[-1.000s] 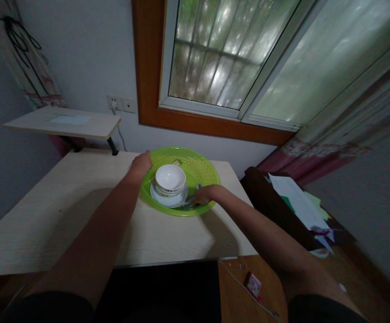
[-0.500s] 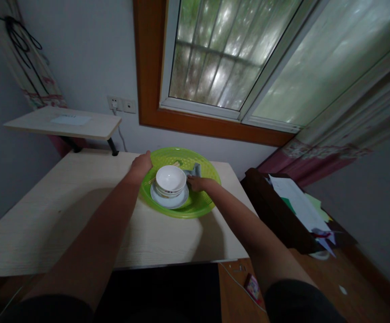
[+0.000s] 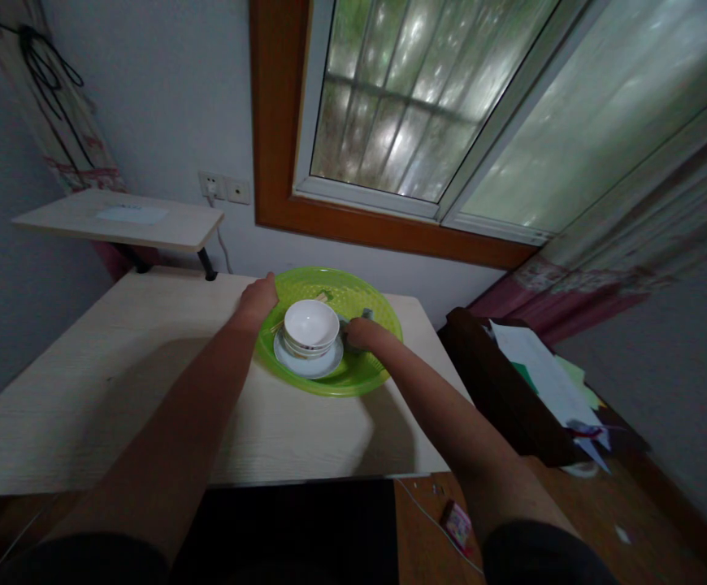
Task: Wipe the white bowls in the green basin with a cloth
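Note:
A round green plastic basin (image 3: 370,378) sits on the table. My left hand (image 3: 261,296) is closed on its left rim. Inside stands a stack of white bowls (image 3: 311,322) on a white plate (image 3: 308,367), towards the front left of the basin. Just right of the bowls, my right hand (image 3: 363,332) is closed on a grey cloth (image 3: 367,314), which is mostly hidden under the hand. Behind the bowls lie some thin light sticks (image 3: 321,298), perhaps chopsticks, partly covered.
A small raised shelf (image 3: 164,231) with a paper on it stands at the table's back left. The pale table (image 3: 146,357) meets the wall under a window. Right of it is a dark brown box-like piece (image 3: 500,390) with papers.
My right hand has shifted slightly and the cloth beneath it is now more covered and bunched. My left hand stays on the basin rim. The view has moved a little.

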Demonstrator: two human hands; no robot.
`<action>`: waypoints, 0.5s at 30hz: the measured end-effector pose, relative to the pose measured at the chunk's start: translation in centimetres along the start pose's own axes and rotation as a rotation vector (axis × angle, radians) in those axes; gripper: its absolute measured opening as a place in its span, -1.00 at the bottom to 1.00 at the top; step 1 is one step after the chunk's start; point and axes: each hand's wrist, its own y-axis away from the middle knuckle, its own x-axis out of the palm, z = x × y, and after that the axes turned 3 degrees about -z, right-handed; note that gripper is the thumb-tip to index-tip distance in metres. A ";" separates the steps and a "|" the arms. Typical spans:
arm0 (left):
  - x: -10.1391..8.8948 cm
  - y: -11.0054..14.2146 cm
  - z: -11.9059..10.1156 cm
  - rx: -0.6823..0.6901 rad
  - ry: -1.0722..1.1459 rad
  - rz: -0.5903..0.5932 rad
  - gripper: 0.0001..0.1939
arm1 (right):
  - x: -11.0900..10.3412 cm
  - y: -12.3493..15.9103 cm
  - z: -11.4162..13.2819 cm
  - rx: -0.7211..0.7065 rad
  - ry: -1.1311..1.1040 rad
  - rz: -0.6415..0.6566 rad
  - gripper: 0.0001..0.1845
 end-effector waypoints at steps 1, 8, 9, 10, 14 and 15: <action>0.0 0.1 0.0 -0.005 -0.001 -0.002 -0.42 | 0.1 0.2 0.0 0.018 0.010 0.012 -0.52; -0.1 0.1 -0.1 -0.026 -0.014 0.001 -0.41 | -0.2 2.5 0.8 -0.045 -0.030 0.176 -0.61; -0.1 0.0 -0.1 -0.025 -0.011 0.001 -0.41 | -0.3 2.8 1.1 -0.073 -0.059 0.206 -0.62; 0.0 0.0 0.0 -0.026 -0.008 0.002 -0.40 | -0.4 3.2 1.3 -0.106 -0.098 0.244 -0.62; 0.0 -0.1 0.1 -0.018 0.002 -0.003 -0.39 | -0.7 4.0 2.1 -0.282 -0.298 0.400 -0.63; 0.0 -0.1 0.1 -0.014 0.003 -0.006 -0.40 | -0.7 4.2 2.1 -0.313 -0.332 0.416 -0.63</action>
